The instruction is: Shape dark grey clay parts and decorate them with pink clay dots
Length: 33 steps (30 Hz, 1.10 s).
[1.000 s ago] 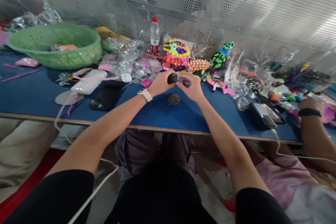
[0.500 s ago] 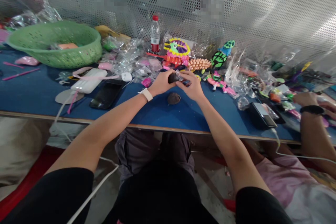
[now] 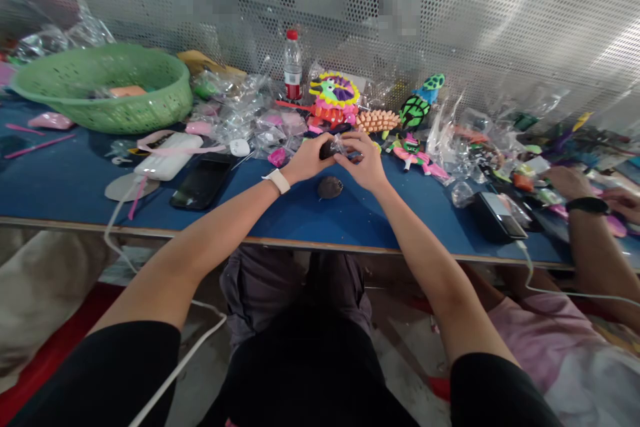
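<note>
My left hand (image 3: 311, 159) is closed around a dark brown lump (image 3: 327, 149), which looks like modelling clay. Clear plastic film (image 3: 339, 145) shows at the lump's right end, between the two hands. The fingers of my right hand (image 3: 366, 159) are bent and pinch this film against the lump; their tips are partly hidden. On the blue table (image 3: 280, 220), just below both hands, lies a second, rounded dark brown lump (image 3: 330, 187). Right behind the hands stand colourful figures, among them a yellow-edged purple one (image 3: 334, 90) and a spiky orange piece (image 3: 377, 121).
At the left are a green basket (image 3: 125, 110), a white power bank (image 3: 167, 155) and a black phone (image 3: 203, 181). Clear wrappers (image 3: 240, 103) and a red-capped bottle (image 3: 293, 67) stand behind. At right, a black device (image 3: 497, 217) lies near another person's hand (image 3: 570, 181).
Both my hands stay in nearly the same place, still on the dark lump and its film. At the far right, the other person's hand has shifted slightly left and away from the edge.
</note>
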Tool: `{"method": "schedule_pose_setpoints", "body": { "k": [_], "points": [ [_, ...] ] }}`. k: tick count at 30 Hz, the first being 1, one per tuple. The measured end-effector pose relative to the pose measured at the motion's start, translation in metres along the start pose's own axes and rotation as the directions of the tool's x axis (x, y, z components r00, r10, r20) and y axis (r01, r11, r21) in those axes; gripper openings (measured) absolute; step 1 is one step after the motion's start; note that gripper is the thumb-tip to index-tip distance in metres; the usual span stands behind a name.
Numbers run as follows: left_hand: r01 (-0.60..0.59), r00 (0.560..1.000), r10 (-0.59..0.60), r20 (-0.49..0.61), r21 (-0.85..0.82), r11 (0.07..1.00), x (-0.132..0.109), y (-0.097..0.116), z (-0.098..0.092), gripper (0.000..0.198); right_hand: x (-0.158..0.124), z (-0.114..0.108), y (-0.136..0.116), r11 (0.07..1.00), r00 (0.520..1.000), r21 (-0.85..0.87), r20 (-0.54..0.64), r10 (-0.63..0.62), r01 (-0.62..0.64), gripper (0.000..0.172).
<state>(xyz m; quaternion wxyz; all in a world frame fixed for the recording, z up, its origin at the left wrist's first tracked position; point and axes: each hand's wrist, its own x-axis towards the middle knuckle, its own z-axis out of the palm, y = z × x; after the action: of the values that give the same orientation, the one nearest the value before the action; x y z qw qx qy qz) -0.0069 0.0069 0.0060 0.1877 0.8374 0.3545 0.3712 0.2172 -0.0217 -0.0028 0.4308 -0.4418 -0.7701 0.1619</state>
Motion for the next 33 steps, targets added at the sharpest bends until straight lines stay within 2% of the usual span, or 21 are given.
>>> {"method": "schedule_pose_setpoints", "body": {
  "k": [4,7,10,15,23,33],
  "points": [
    [-0.017,1.000,0.017,0.000,-0.035,0.999,0.000,-0.001,0.001,0.026,0.000,0.000,0.003,0.999,0.998,-0.020,0.061,-0.035,0.036,0.039],
    [-0.048,0.999,0.049,0.016,-0.052,0.997,0.001,-0.003,0.001,0.019,0.000,0.001,0.006,0.997,0.992,-0.012,0.099,-0.081,0.083,0.039],
    [-0.067,0.997,0.068,0.022,-0.037,0.997,0.001,-0.004,0.001,0.019,0.001,0.002,0.010,0.994,0.991,-0.005,0.080,-0.106,0.107,0.035],
    [-0.066,0.998,0.066,0.000,-0.025,0.998,0.003,-0.006,0.003,0.032,0.002,0.003,0.016,0.996,0.995,0.002,0.017,-0.094,0.094,0.038],
    [-0.099,0.995,0.100,0.006,-0.080,0.992,0.003,-0.012,0.002,0.039,0.000,-0.001,0.011,0.994,0.988,0.022,0.110,-0.106,0.105,0.043],
    [-0.119,0.992,0.122,0.026,-0.079,0.990,0.004,-0.014,0.004,0.038,0.001,0.003,0.012,0.994,0.991,0.037,0.087,-0.106,0.103,0.051]
  ]
}}
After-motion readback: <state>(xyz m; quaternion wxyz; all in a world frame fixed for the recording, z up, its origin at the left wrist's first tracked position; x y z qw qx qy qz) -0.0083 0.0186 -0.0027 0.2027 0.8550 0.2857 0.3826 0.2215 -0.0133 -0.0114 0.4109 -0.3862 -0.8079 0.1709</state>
